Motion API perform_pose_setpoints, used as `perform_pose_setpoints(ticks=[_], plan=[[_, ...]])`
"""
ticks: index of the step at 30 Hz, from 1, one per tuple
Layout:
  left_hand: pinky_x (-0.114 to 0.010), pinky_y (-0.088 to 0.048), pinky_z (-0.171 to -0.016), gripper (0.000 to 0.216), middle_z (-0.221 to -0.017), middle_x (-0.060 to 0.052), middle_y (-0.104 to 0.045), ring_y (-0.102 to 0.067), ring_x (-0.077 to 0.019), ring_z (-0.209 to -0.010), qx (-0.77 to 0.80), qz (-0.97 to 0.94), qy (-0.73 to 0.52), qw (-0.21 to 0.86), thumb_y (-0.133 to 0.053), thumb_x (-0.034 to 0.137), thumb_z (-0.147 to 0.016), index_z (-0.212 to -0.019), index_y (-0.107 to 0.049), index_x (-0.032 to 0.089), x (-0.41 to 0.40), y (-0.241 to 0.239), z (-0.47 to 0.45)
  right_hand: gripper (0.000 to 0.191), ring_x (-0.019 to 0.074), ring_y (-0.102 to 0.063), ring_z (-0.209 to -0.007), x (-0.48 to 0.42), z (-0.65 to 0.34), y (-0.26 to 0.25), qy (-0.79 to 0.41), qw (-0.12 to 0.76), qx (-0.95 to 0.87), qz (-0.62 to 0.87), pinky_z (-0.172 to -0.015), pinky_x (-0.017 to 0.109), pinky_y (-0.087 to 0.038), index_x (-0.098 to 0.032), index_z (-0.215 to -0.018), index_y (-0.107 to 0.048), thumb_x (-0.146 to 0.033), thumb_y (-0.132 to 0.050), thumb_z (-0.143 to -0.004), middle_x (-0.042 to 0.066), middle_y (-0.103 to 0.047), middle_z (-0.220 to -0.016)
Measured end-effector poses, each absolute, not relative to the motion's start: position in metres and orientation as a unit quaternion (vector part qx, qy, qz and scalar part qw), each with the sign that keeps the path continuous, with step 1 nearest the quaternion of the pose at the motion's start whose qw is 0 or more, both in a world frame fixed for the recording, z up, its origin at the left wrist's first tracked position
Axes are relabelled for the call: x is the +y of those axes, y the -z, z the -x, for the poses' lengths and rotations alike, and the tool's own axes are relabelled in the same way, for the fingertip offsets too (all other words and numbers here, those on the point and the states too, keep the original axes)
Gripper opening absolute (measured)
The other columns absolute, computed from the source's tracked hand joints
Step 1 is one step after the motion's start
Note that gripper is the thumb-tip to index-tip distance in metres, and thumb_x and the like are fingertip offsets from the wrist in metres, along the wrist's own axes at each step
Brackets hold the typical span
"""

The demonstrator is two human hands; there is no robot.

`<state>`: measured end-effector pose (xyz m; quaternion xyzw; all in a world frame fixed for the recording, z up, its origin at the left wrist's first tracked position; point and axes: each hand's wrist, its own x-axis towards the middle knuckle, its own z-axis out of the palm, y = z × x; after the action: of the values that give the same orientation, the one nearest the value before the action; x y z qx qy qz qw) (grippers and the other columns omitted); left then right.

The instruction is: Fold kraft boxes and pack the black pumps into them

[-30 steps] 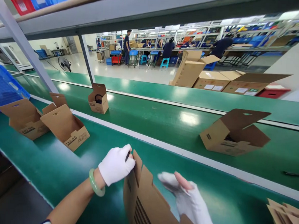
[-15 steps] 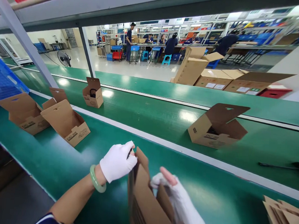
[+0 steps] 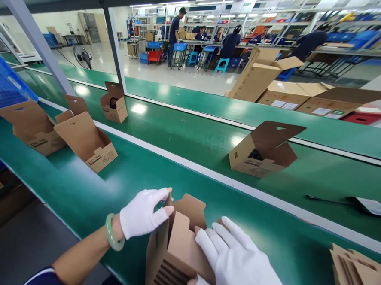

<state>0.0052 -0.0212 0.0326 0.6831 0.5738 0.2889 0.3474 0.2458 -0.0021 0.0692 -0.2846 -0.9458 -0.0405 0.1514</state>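
Note:
A brown cardboard box [image 3: 184, 239], partly folded, stands on the green bench right in front of me. My left hand [image 3: 145, 212], in a white glove with bare fingertips, pinches the upright panel on the box's left side between thumb and fingers. A pale green bangle [image 3: 113, 232] circles that wrist. My right hand [image 3: 235, 259], gloved likewise, lies across the right part of the box with its fingers spread and pressing on the cardboard. Dark slots or stripes show on the near face. The box's right side is hidden under this hand.
Two open boxes [image 3: 95, 147] [image 3: 44, 138] stand at the left near a blue crate [image 3: 7, 84]. On the conveyor stand open boxes [image 3: 115, 108] [image 3: 260, 157] with dark items inside. A black-handled item [image 3: 364, 204] lies right. Flat cardboard pieces [image 3: 359, 277] are stacked nearby. People work behind.
My right hand has moved from among the flaps to lie spread over the box. The box has turned and its panels stand wider apart. My left hand has shifted slightly left.

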Motion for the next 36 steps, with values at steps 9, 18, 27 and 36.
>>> perform_pose_setpoints(ticks=[9,18,27,36], plan=[[-0.058,-0.014,-0.120,0.148,-0.162,-0.022,-0.002,-0.012,-0.0405,-0.148,0.405,-0.688,-0.314,0.514,-0.076,0.079,-0.047,-0.153,0.006,0.018,-0.056,0.016,-0.010,0.045,0.0216,-0.062,-0.063,-0.013,-0.234,-0.030,-0.083,0.032,-0.973,0.215,-0.081,0.043,-0.049,-0.022,-0.078,-0.062,-0.066,-0.066,-0.067,0.003,-0.066,-0.071],[-0.053,-0.034,-0.113,0.081,-0.163,-0.017,0.002,-0.028,-0.0419,-0.144,0.388,-0.741,-0.321,0.445,-0.080,0.046,-0.057,-0.129,-0.050,0.022,-0.067,0.001,-0.017,0.031,0.0265,-0.064,-0.108,-0.025,-0.280,-0.050,-0.131,0.196,-0.945,0.229,-0.098,0.042,-0.049,-0.027,-0.120,-0.061,-0.034,-0.058,-0.090,0.005,-0.071,-0.112],[-0.057,-0.030,-0.112,0.086,-0.161,-0.024,0.004,-0.015,-0.0468,-0.146,0.364,-0.731,-0.308,0.488,-0.081,0.067,-0.050,-0.115,-0.053,0.018,-0.066,-0.006,-0.017,0.070,0.0328,-0.055,-0.123,-0.001,-0.294,-0.021,-0.714,0.134,-0.592,0.349,-0.102,0.048,-0.047,-0.020,-0.135,-0.054,-0.069,-0.053,-0.084,0.014,-0.057,-0.136],[-0.044,-0.045,-0.100,0.067,-0.130,-0.014,-0.053,-0.057,-0.0300,-0.113,0.286,-0.756,-0.387,0.445,-0.073,0.064,-0.061,-0.108,-0.046,0.024,-0.060,-0.023,-0.032,0.068,0.0284,-0.053,-0.125,0.027,-0.285,-0.051,-0.788,-0.012,-0.573,0.225,-0.104,0.046,-0.041,-0.023,-0.134,-0.055,-0.053,-0.071,-0.075,0.010,-0.059,-0.133]])
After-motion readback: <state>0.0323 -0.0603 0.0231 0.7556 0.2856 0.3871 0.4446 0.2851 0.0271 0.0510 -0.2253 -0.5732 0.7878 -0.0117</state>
